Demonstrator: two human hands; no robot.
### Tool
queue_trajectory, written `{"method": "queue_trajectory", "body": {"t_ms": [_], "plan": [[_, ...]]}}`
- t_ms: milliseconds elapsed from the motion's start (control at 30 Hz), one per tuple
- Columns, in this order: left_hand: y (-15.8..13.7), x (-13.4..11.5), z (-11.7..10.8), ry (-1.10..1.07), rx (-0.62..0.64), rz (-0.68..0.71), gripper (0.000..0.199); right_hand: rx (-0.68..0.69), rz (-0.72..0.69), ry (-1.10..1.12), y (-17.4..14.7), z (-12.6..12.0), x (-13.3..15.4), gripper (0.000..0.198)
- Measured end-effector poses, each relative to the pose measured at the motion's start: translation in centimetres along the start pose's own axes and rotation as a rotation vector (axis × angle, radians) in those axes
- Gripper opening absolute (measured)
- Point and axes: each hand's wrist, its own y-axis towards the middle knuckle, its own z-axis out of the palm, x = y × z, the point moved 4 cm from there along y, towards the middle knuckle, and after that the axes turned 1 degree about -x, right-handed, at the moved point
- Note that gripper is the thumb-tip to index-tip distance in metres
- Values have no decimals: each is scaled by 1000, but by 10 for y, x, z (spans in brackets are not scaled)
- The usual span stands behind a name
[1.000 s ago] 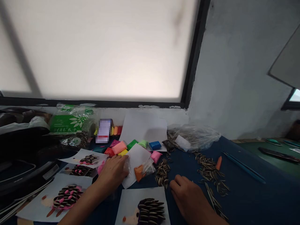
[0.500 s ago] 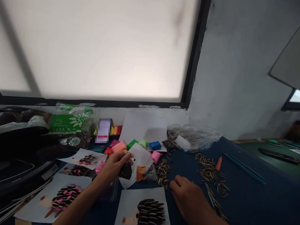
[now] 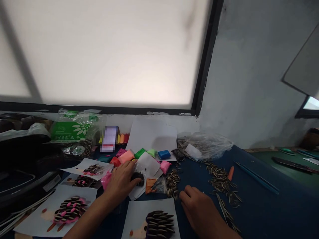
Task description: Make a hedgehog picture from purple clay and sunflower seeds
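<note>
My left hand (image 3: 122,181) lies palm down over the pile of clay packets, fingers stretched and thumb apart. A packet of black clay (image 3: 139,175) rests on loose white paper (image 3: 148,162) by its thumb. My right hand (image 3: 195,202) rests on the blue table with curled fingers; what they hold, if anything, is hidden. Between my forearms lies a sheet with a hedgehog picture (image 3: 159,224), its spines made of striped sunflower seeds. Just beyond it are an opened orange clay packet (image 3: 151,186) and a heap of sunflower seeds (image 3: 172,182).
Finished-looking hedgehog pictures (image 3: 69,212) with pink dots lie at left. More seeds (image 3: 221,179), an orange stick-like piece (image 3: 231,173), scissors or tweezers (image 3: 224,209) and a long blue tool (image 3: 258,179) lie at right. A green seed bag (image 3: 74,131) and a phone (image 3: 109,139) stand behind.
My left hand has turned palm down and its pinch on the black clay packet has loosened; the packet now lies by the thumb. My right hand has hardly moved.
</note>
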Motion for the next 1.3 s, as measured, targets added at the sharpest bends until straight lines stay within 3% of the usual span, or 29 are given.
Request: {"method": "queue_trajectory", "body": {"t_ms": [100,233,267,400,633,833,933,1000,1100,1167,1300], "plan": [[2,0,-2,-65,14,-39,57,4,8,0,0,-1,0,27],[7,6,-14,-228,55,-134,19,1,18,0,1,0,0,28],[9,7,-17,-279,69,-158,17,-1,20,-1,1,0,0,28],[22,-2,-20,-497,121,-190,31,-10,19,-14,2,3,-1,28],[48,-26,-4,-662,115,-134,33,-37,4,-14,0,3,-2,29],[48,-2,-17,-416,69,-66,34,-32,-2,9,-1,2,-2,31],[24,-5,-14,-222,155,9,29,-25,-3,27,-1,1,-2,30],[4,-17,-7,-112,190,92,11,-23,-3,36,0,0,-1,29],[-17,-35,7,26,230,257,56,-32,1,44,0,-5,2,28],[-19,-37,13,120,244,309,64,-47,5,52,-1,-8,3,27],[-6,-27,8,271,205,307,57,-64,8,102,-2,-13,3,26]]}}
